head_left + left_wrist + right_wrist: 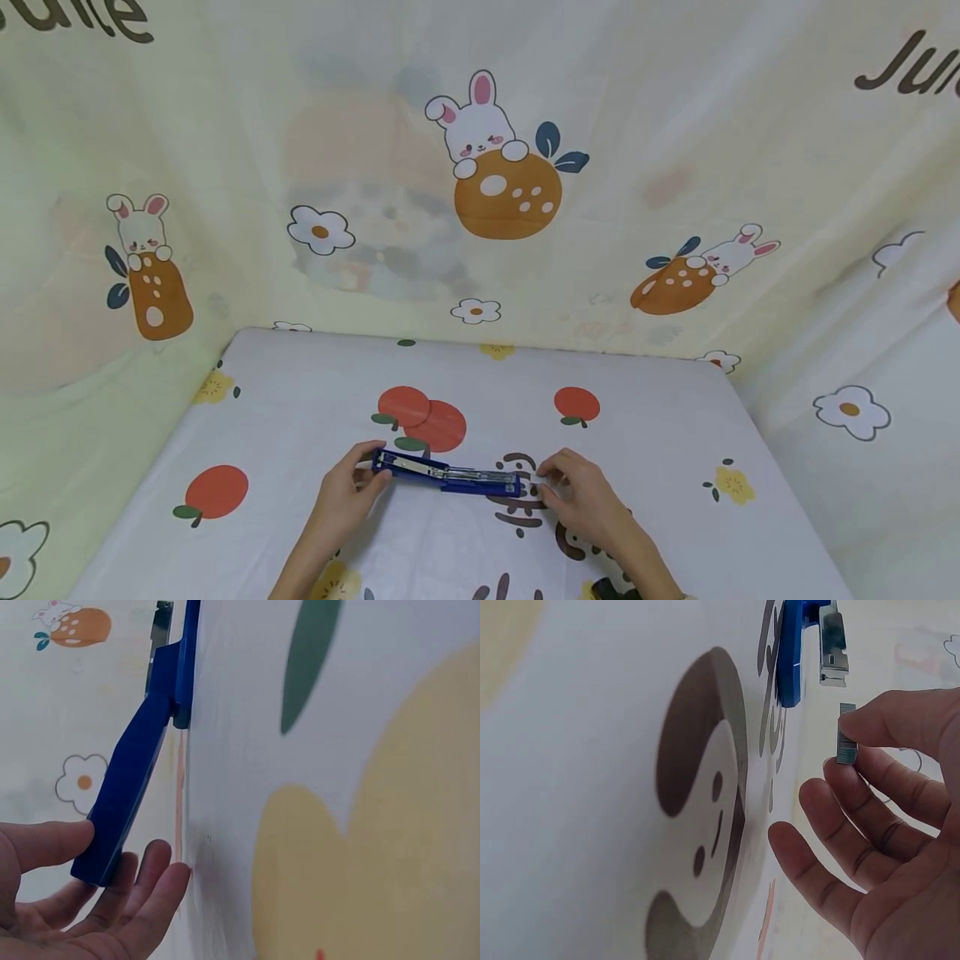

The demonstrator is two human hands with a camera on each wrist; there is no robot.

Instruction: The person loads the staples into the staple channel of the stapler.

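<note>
A blue stapler (444,476) lies opened out flat over the table, its metal staple channel (832,645) exposed. My left hand (351,492) grips the end of its top arm, thumb on one side and fingers on the other, as the left wrist view (112,817) shows from the side. Between the thumb and fingers of my right hand (585,496) is a short strip of staples (847,733). That strip is just off the free end of the channel, with a small gap between them. The other right fingers are loosely spread.
The table (637,450) has a white cloth printed with fruit, flowers and faces. A printed curtain (375,150) hangs behind it and at both sides. Near the front edge, by my right forearm, is a small black object (606,589).
</note>
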